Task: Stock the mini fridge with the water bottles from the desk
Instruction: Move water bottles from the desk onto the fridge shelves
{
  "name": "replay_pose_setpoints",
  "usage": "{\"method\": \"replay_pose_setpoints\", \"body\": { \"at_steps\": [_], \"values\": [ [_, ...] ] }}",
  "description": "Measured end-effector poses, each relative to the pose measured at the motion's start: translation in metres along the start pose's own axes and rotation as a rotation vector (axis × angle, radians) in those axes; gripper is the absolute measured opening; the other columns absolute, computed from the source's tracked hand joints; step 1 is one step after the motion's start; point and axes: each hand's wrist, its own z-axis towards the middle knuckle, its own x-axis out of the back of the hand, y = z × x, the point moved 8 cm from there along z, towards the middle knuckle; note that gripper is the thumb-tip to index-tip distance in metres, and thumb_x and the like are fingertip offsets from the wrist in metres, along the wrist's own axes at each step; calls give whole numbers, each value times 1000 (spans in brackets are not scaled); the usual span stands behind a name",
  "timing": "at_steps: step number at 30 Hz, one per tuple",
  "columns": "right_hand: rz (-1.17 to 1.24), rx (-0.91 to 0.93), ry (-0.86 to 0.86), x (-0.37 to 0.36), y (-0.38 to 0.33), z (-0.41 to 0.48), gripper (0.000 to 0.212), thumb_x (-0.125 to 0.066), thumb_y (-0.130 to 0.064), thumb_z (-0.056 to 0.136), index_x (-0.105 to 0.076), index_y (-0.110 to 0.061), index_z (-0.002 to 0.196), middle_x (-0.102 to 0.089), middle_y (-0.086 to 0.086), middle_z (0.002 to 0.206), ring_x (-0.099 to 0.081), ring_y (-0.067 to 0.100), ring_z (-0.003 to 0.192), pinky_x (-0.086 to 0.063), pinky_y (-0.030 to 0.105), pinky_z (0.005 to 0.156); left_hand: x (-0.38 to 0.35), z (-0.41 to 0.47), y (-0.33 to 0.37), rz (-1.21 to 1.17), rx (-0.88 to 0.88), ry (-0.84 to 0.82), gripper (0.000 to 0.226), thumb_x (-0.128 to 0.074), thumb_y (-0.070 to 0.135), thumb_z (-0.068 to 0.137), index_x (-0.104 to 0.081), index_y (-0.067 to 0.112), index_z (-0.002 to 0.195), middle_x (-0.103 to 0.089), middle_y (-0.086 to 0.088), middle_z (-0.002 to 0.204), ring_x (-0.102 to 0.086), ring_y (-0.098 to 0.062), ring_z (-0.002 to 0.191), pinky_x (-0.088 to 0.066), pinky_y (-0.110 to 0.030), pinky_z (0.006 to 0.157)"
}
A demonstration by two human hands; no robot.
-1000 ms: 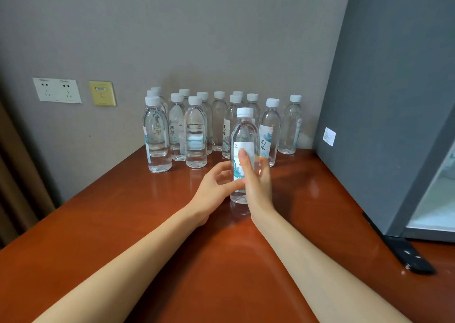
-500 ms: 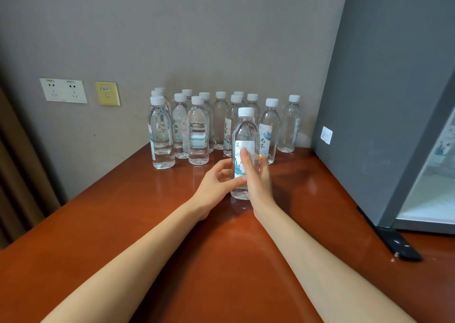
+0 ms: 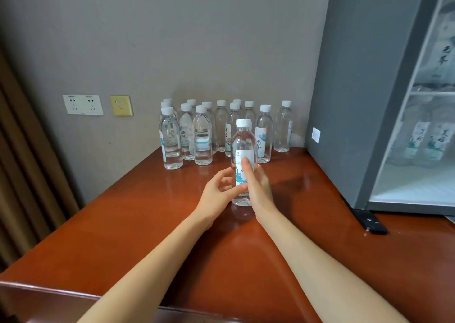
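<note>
The front water bottle (image 3: pixel 243 138) stood upright on the brown counter (image 3: pixel 147 224), a little apart from the other bottles and to the left of the mini fridge (image 3: pixel 357 88). It had a white cap and a white and green label. Both grips held it. The left grip (image 3: pixel 218 195) was curled around the left side of its lower half, with the thumb tip on the label. The right grip (image 3: pixel 259 187) was closed around the right side, with 1 finger lying straight up on the front of the label. I could not tell whether the base touched the counter or was just above it.

Behind it, more than 10 similar bottles (image 3: pixel 202 138) stood in a cluster against the grey wall, all upright and capped. The mini fridge was at the right edge of the counter, and through its front some bottles (image 3: pixel 423 140) were dimly visible on 2 levels. A small black object (image 3: pixel 369 221) lay at its lower corner. On the wall were a white double socket (image 3: pixel 83 104) and a yellow plate (image 3: pixel 121 105), just beside each other. A brown curtain (image 3: pixel 22 175) hung at the left.
</note>
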Motion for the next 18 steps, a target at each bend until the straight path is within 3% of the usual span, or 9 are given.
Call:
{"method": "replay_pose_setpoints", "body": {
  "at_steps": [2,6,9,14,18],
  "values": [
    [5,-18,1,2,-1,-8,62,-57,-79,60,-64,-31,98,-71,-2,102,-70,15,93,-55,40,90,-2,-10,5,-7,-11,-3,38,-75,14,81,-62,20,116,-68,0,93,-67,-2,81,-49,-12,71],
    [32,-37,10,8,-3,-23,54,-57,-72,76,-64,-28,107,-71,0,107,-70,15,94,-56,42,90,-5,-25,9,-1,-9,-22,33,-74,15,83,-63,22,113,-69,-4,99,-69,-5,86,-49,-12,71],
    [48,-51,24,14,-5,-33,67,-56,-80,63,-66,-28,105,-73,-2,101,-72,16,90,-57,44,88,-6,-29,7,-15,18,-29,25,-70,21,87,-64,20,111,-72,-5,100,-69,-13,94,-54,-22,79],
    [53,-43,47,32,-9,-46,34,-61,-57,85,-64,-25,94,-74,0,91,-72,18,85,-57,38,84,-17,-38,11,-26,55,-73,33,-51,31,98,-65,2,106,-74,-12,95,-72,-22,89,-58,-30,80],
    [84,-29,69,49,-15,-57,57,-65,-71,67,-67,-21,95,-76,5,89,-73,26,83,-58,45,83,-30,-49,17,-24,16,-74,38,-47,32,100,-66,0,104,-72,-17,95,-72,-23,83,-59,-37,80]
  ]
}}
